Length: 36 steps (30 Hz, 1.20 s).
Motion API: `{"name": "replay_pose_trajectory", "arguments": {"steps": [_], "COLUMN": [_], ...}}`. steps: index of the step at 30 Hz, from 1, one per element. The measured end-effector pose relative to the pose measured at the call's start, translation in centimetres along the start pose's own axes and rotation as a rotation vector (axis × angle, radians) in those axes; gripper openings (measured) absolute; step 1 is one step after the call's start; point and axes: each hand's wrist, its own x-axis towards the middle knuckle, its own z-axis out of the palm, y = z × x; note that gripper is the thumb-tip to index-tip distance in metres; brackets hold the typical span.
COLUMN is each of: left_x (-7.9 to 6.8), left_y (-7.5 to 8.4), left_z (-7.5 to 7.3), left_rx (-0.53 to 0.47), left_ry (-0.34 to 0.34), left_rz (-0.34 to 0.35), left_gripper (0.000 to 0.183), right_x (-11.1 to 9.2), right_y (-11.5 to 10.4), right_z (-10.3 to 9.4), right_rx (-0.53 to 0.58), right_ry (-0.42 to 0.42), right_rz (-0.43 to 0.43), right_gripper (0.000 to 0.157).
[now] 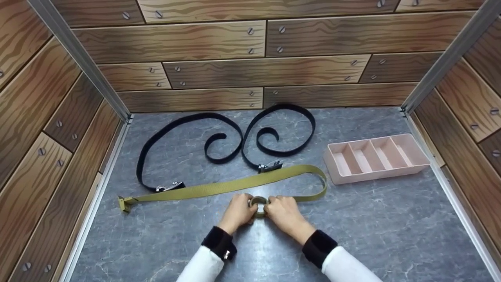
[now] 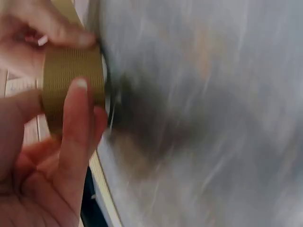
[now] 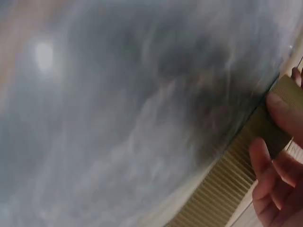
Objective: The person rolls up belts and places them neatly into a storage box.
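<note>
The coil (image 1: 260, 215) of olive strap (image 1: 235, 185) sits between the hands, around the middle of the tabletop (image 1: 372, 231) from left to right and well short of its far edge. Its hole faces up; whether its lower rim touches the tabletop is unclear. The likeliest trouble is the ring springing open or its turns slipping sideways, since the hollow is wide and the winding depends on finger pressure. The free length could also twist: it leaves beside the right hand, bends back short of the tray, then runs toward the left edge, ending at an olive buckle (image 1: 124, 204). If pulled, it might catch on the left black belt's buckle (image 1: 170, 187) or the right black belt's buckle (image 1: 271, 167), both lying just beside it.

The left hand (image 1: 238, 209) pinches the coil's left side, thumb and fingers bent around the band; the right hand (image 1: 285, 213) pinches the opposite side. Both forearms reach in from the near side and angle inward.

Beyond, the left black belt (image 1: 143, 156) and right black belt (image 1: 313, 121) curl toward the far edge. The pink tray (image 1: 375, 177) sits near the right edge.
</note>
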Motion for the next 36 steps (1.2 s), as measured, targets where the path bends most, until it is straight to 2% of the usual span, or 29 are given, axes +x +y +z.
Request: {"name": "replay_pose_trajectory", "arguments": {"steps": [3, 6, 10, 12, 14, 16, 21, 24, 29, 32, 36], "left_x": [-0.1, 0.3, 0.9, 1.1, 1.2, 1.1, 0.7, 0.5, 0.6, 0.8, 0.9], "left_y": [0.0, 0.0, 0.0, -0.1, -0.2, -0.3, -0.4, -0.2, 0.2, 0.3, 0.2], "left_z": [0.1, -0.6, -1.5, -1.6, -1.5, -1.2, -0.5, -0.1, -0.1, -0.5, -1.0], "left_rx": [-0.016, 0.007, 0.022, 0.032, 0.042, 0.037, -0.043, -0.069, -0.032, -0.020, -0.010], "left_ry": [-0.017, -0.099, -0.221, -0.253, -0.254, -0.232, -0.089, -0.031, -0.043, -0.095, -0.162], "left_rz": [-0.013, 0.000, 0.045, 0.083, 0.115, 0.114, 0.019, -0.006, -0.021, -0.031, -0.009], "left_gripper": [0.008, 0.016, 0.024, 0.024, 0.023, 0.021, 0.010, 0.007, 0.013, 0.017, 0.022], "right_x": [-0.4, -0.7, -0.8, -0.7, -0.5, -0.3, 0.3, 0.4, 0.1, -0.3, -0.7], "right_y": [0.1, 0.8, 1.6, 1.7, 1.5, 1.3, 0.6, 0.4, 0.6, 0.9, 1.1], "right_z": [0.0, -0.1, -0.3, -0.3, -0.4, -0.4, -0.6, -0.7, -0.7, -0.7, -0.7], "right_rx": [0.086, 0.135, 0.082, 0.042, 0.007, -0.025, -0.082, -0.084, -0.077, -0.092, -0.088], "right_ry": [-0.029, -0.057, -0.049, -0.039, -0.035, -0.041, -0.064, -0.079, -0.095, -0.086, -0.061], "right_rz": [-0.020, -0.048, -0.092, -0.118, -0.134, -0.133, -0.077, -0.047, -0.053, -0.067, -0.054], "right_gripper": [0.011, 0.009, 0.011, 0.008, 0.005, 0.008, 0.019, 0.021, 0.016, 0.012, 0.020]}}
